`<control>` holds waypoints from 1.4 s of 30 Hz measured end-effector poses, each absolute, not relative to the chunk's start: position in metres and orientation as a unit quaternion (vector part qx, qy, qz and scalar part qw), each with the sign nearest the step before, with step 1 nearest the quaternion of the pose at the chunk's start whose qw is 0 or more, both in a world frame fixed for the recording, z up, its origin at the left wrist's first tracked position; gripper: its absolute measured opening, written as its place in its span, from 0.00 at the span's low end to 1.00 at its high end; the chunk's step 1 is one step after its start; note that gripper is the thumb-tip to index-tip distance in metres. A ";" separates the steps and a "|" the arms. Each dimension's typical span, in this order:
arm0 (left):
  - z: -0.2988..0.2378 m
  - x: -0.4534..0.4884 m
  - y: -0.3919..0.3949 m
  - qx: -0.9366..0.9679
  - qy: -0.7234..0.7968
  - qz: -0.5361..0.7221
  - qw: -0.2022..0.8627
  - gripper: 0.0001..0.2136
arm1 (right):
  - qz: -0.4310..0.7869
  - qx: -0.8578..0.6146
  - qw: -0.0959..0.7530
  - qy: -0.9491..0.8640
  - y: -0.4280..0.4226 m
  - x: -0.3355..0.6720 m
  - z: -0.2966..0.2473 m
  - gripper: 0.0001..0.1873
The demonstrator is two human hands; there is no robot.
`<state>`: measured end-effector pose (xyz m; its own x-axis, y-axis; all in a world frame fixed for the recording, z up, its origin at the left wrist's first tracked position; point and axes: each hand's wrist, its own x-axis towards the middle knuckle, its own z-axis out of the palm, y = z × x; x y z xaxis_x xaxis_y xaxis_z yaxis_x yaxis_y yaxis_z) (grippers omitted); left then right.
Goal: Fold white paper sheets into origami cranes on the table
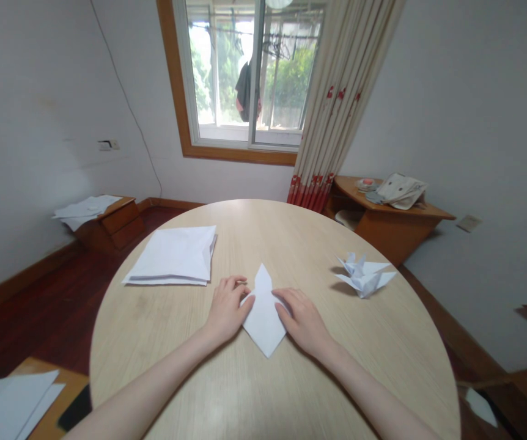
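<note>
A folded white sheet of paper (263, 327) lies on the round table in front of me. It has a kite-like shape, one point towards me and a narrower point away from me. My left hand (230, 308) grips its left edge, thumb on top and fingers curled beside it. On the opposite edge my right hand (302, 318) holds the paper, its thumb on the surface and its fingers bent over the side. Parts of both side corners are hidden under the fingers.
The pale wooden round table (263, 403) carries a stack of white paper (172, 253) at left and folded paper cranes (364, 275) at right. More sheets (11, 403) rest on a seat at lower left. A corner desk (396, 211) holds a cloth bag (403, 189).
</note>
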<state>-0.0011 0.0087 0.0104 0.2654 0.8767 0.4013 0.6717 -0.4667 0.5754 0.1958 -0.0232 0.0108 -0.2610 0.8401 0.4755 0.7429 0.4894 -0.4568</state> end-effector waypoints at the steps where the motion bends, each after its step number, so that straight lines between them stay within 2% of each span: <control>1: 0.010 -0.001 0.008 0.784 0.499 0.343 0.139 0.02 | 0.062 -0.504 0.339 -0.792 -0.023 0.196 0.011 0.13; 6: 0.013 -0.002 0.007 0.796 0.488 0.341 0.111 0.08 | 0.031 -0.485 0.347 -0.802 -0.024 0.196 0.016 0.13; 13: 0.022 -0.003 0.002 0.843 0.408 0.345 0.058 0.07 | -0.002 -0.431 0.350 -0.832 -0.025 0.197 0.021 0.14; 22: 0.021 -0.003 0.004 0.868 0.391 0.294 0.085 0.10 | 0.015 -0.427 0.308 -0.850 -0.023 0.197 0.018 0.15; 31: 0.008 -0.003 0.008 0.876 0.342 0.308 0.145 0.12 | 0.029 -0.445 0.268 -0.854 -0.022 0.197 0.015 0.16; 42: 0.015 -0.008 0.008 0.892 0.337 0.252 0.164 0.12 | 0.135 -0.439 0.227 -0.859 -0.022 0.206 0.021 0.17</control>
